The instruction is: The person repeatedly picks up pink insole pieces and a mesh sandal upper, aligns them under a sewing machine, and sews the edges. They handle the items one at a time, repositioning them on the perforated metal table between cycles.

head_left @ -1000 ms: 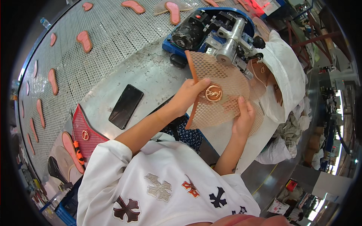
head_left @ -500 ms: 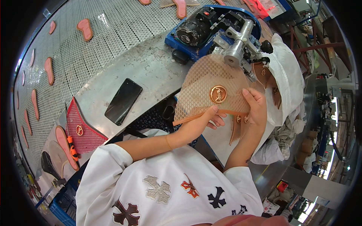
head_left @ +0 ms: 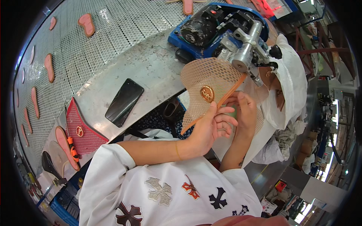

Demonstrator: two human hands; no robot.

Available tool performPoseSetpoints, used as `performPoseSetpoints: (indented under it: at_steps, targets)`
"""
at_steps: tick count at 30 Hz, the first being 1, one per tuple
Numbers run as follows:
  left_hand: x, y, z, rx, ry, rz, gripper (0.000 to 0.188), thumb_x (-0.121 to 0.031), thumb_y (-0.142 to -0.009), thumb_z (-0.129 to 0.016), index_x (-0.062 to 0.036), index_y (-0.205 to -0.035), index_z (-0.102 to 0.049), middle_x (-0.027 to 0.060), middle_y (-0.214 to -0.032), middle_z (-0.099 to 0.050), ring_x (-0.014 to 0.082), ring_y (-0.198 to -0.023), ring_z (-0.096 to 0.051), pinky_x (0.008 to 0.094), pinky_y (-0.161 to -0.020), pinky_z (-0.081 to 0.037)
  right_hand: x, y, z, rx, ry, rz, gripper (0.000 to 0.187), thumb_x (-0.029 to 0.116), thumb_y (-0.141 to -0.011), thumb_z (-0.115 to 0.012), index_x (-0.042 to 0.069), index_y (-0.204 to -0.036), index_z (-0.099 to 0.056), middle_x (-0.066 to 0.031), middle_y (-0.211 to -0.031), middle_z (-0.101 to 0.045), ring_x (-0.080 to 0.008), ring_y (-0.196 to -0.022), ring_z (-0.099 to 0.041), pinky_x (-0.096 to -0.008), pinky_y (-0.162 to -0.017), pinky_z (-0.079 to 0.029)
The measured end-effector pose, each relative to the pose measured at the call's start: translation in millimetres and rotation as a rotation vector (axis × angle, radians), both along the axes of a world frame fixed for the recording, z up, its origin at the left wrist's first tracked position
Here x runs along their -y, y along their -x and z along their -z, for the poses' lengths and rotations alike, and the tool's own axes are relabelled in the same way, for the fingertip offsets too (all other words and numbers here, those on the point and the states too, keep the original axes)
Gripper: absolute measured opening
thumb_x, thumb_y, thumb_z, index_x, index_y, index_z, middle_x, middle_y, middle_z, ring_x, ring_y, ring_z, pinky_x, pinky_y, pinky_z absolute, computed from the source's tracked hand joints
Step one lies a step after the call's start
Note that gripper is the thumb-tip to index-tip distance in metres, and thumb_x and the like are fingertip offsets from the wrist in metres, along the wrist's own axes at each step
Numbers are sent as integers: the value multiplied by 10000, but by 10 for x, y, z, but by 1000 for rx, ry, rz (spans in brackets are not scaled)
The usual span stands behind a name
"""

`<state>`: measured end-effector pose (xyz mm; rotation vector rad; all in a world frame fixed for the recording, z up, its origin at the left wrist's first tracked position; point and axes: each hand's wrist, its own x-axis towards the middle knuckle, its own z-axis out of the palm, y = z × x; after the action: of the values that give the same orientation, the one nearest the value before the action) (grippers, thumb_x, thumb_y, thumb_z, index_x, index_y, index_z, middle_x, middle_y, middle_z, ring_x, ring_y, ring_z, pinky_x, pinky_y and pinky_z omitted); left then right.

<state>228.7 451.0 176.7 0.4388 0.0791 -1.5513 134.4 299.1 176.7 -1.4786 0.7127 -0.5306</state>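
Observation:
A tan mesh shoe upper (head_left: 211, 75) with a round gold emblem (head_left: 207, 94) and an orange-brown bound edge stands tilted in front of the machine. My left hand (head_left: 213, 130) pinches it low on the bound edge, thumb just under the emblem, the other fingers curled behind. My right hand (head_left: 244, 111) is closed at the same edge farther right, fingertips partly hidden behind the mesh. The upper's far end reaches the round metal head of the blue machine (head_left: 241, 62). Whether it is caught there cannot be made out.
A black phone (head_left: 124, 102) lies on the metal table (head_left: 151, 60). Left of it are a red mesh piece (head_left: 83, 130), an orange-and-black tool (head_left: 72, 148) and a pink insole (head_left: 65, 145). Several pink insoles sit on the mesh conveyor (head_left: 68, 52). A white sack (head_left: 292, 79) stands right of the machine.
The shoe upper has turned from facing me to a steep slant, its bound edge now rising rightward. My right hand has moved down and inward, and my left hand has shifted slightly down and right.

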Motion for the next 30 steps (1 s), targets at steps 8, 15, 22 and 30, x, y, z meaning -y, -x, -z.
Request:
performPoseSetpoints:
  at_steps: [8,15,22,30]
  targets:
    - [-271,-539,161,139,-78,-252,511,-402,-1073,-439,-15,-1401,-501,141,-1290,-633,221,-1097,-621,408,-965,-515,-450,-28,864,-12,-97,-18,300,210,-1040,-550,-54,-983,-681,-109,-821,-719,-133,-666,-632,-256,-638,-500]
    - [-524,-2113,-139,873,-89,-1130,294,-51,-1009,-533,53,-1278,-592,116,-1273,-629,242,-1156,-595,373,-989,-476,-810,-128,1152,-62,-45,240,268,180,-1037,-576,-35,-959,-716,-58,-722,-688,-45,-518,-520,-211,-475,-396]
    - [471,-3597,-385,2480,-221,-1530,552,59,-849,-515,-37,-1389,-580,207,-1472,-522,381,-1357,-473,488,-1170,-272,-758,-193,1179,-41,32,249,245,168,-1038,-565,-22,-991,-713,-44,-738,-685,-50,-533,-541,-215,-486,-411]
    - [372,-4294,1099,2598,-706,-114,756,-236,-813,-711,-103,-1496,-415,220,-1523,-416,415,-1414,-387,502,-1171,-333,-754,-161,1201,-17,64,237,236,165,-1035,-567,-24,-1013,-706,-47,-768,-691,-57,-565,-563,-213,-501,-424]
